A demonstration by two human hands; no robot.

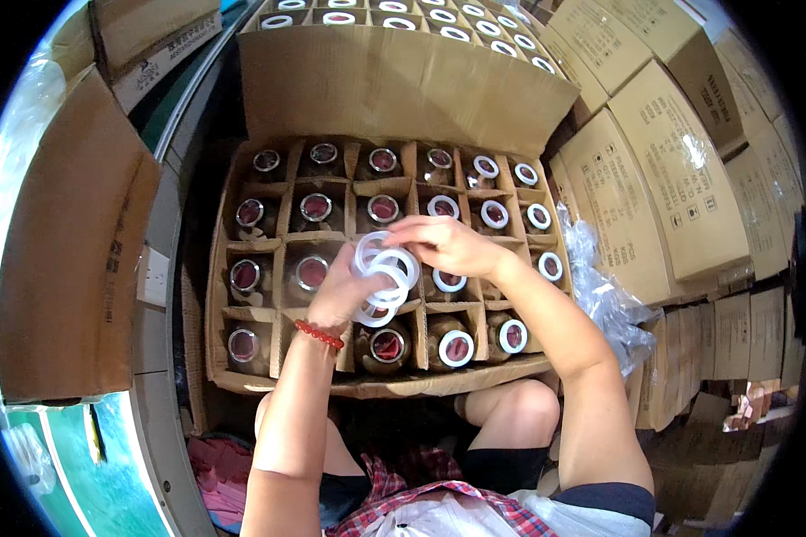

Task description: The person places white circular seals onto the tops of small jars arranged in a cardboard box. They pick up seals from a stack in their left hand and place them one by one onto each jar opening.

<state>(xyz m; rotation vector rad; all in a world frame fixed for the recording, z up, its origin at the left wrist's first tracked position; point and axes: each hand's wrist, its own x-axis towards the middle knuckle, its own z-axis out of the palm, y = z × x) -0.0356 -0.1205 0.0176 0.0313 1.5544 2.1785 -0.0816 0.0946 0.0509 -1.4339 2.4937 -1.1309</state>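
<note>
My left hand [338, 294] is closed on a bunch of white plastic rings [394, 279] that overlap one another. At their upper edge, my right hand [448, 243] pinches with its fingertips, seemingly on one of the rings. Beneath both hands stands an open cardboard box [354, 387] with cardboard dividers. Each visible compartment holds a glass jar [316, 208] with something dark red inside. On the right side, jars such as this jar [457, 348] have a white ring around the mouth. Jars on the left have bare rims. My hands and the rings partly hide the middle jars.
Behind the raised box flap [394, 89] is another divided box of white-ringed jars [338, 18]. Stacked cartons [667, 161] line the right, with clear plastic wrap [604, 295] beside the jar box. At left are a cardboard flap [76, 251] and a metal-edged table [157, 412].
</note>
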